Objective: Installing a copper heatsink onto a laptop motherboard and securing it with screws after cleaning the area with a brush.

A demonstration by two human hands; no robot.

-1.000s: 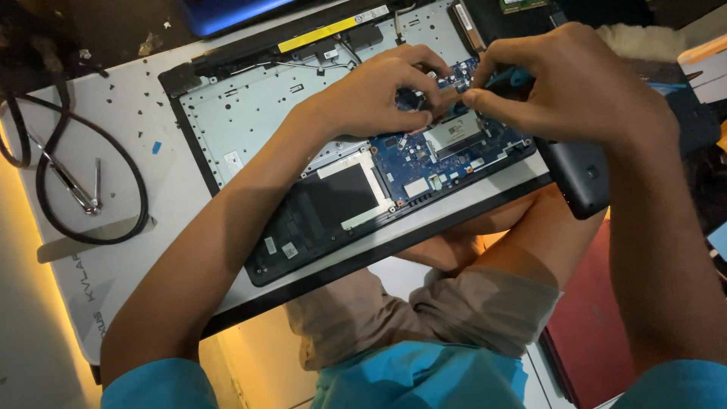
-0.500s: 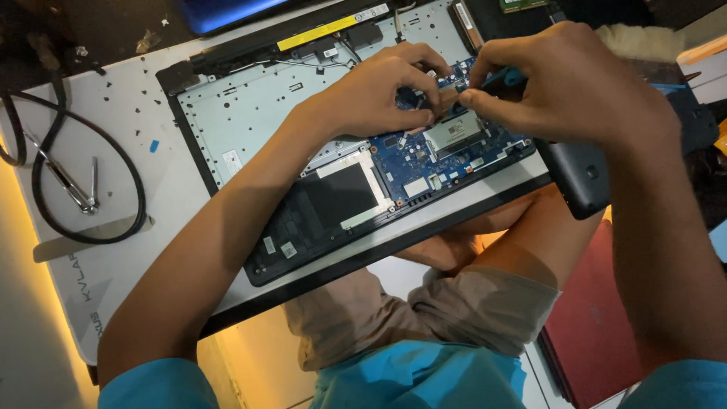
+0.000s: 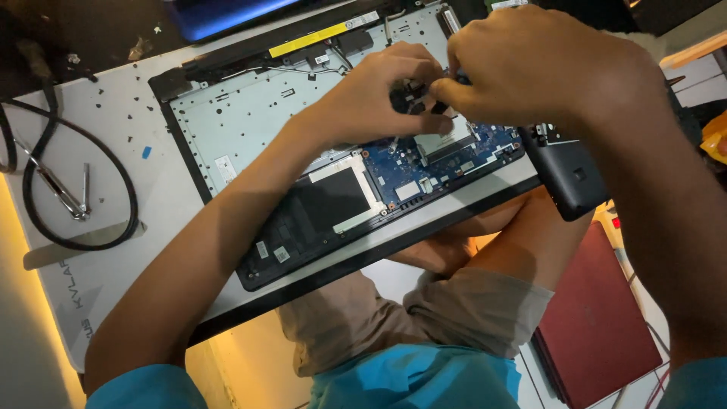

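An opened laptop [image 3: 250,121] lies bottom up on a white table, its blue circuit board [image 3: 413,170] and black drive bay [image 3: 333,201] exposed. My left hand [image 3: 371,95] rests on the board's upper part, fingers pinched on a small dark part near the metal-shielded chip [image 3: 443,140]. My right hand [image 3: 530,64] meets it from the right, fingertips closed on the same small part. What exactly they pinch is hidden by the fingers.
A black cable loop [image 3: 45,189] with metal tweezers [image 3: 64,193] lies at the left. Small screws [image 3: 125,121] are scattered on the table. A dark device [image 3: 572,174] sits at the laptop's right edge. A red laptop [image 3: 598,318] lies on the floor by my knees.
Both hands stay pinched together over the board. The view has shifted slightly; the fingers make only small movements.
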